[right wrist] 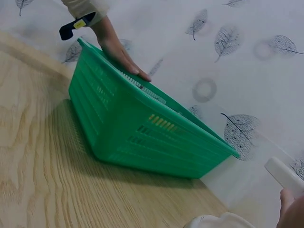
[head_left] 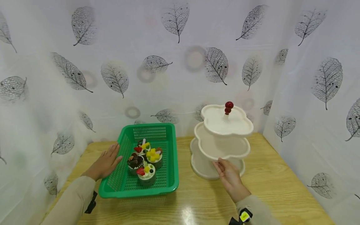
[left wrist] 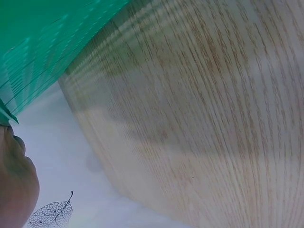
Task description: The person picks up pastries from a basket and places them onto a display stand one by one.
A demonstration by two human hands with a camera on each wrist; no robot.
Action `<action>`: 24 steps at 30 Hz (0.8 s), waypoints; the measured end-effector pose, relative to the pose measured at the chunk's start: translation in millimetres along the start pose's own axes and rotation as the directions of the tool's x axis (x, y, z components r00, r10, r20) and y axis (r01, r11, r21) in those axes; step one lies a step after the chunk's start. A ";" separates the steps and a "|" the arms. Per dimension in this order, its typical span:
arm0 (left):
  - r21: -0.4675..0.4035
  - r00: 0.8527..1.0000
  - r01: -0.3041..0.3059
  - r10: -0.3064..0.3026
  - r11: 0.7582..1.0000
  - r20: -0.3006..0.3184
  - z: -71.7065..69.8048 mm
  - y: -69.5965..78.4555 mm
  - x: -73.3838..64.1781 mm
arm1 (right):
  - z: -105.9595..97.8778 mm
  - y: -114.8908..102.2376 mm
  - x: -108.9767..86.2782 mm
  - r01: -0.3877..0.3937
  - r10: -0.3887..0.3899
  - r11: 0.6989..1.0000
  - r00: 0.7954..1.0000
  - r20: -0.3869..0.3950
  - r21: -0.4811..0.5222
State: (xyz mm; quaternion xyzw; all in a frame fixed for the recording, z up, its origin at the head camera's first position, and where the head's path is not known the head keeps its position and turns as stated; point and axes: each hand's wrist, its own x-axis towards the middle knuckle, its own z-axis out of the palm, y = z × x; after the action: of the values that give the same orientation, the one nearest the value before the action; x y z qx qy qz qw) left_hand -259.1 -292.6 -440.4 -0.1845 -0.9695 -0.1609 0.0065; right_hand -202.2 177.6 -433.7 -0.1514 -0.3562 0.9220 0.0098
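My left hand (head_left: 105, 162) rests on the left rim of a green plastic basket (head_left: 168, 189), its fingers extended; in the left wrist view only part of that hand (left wrist: 16, 180) shows. Inside the basket sit several cupcakes in cups, among them a chocolate-topped cupcake (head_left: 135, 161) and a fruit-topped cupcake (head_left: 147, 174). At the right, a white three-tier dessert stand (head_left: 222, 147) with scalloped trays and a red knob (head_left: 229, 107) stands upright. My right hand (head_left: 230, 179) pinches the front edge of its middle tray. The right wrist view catches little of this hand (right wrist: 292, 209).
A wooden table (head_left: 185, 200) bears the basket and the stand, which stand apart. White curtains (head_left: 180, 90) with leaf prints hang behind the table and along both sides.
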 end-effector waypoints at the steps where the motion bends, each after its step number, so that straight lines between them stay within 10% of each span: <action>1: -0.006 1.000 -0.007 0.007 1.000 -0.011 0.7 -0.5 -0.1 | 2.4 3.3 -0.1 0.000 0.000 1.000 1.000 0.006 -0.012; 24: -0.020 1.000 -0.014 0.013 1.000 -0.026 1.8 -0.2 -1.4 | 24.0 33.3 -2.1 0.005 0.001 0.996 0.998 0.061 -0.091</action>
State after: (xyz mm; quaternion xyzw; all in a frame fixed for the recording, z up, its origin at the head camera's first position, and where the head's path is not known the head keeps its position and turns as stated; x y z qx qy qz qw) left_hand -257.8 -292.7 -442.2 -0.1889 -0.9664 -0.1732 0.0181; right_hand -204.1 136.8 -438.3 -0.1231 -0.3983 0.9089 -0.0071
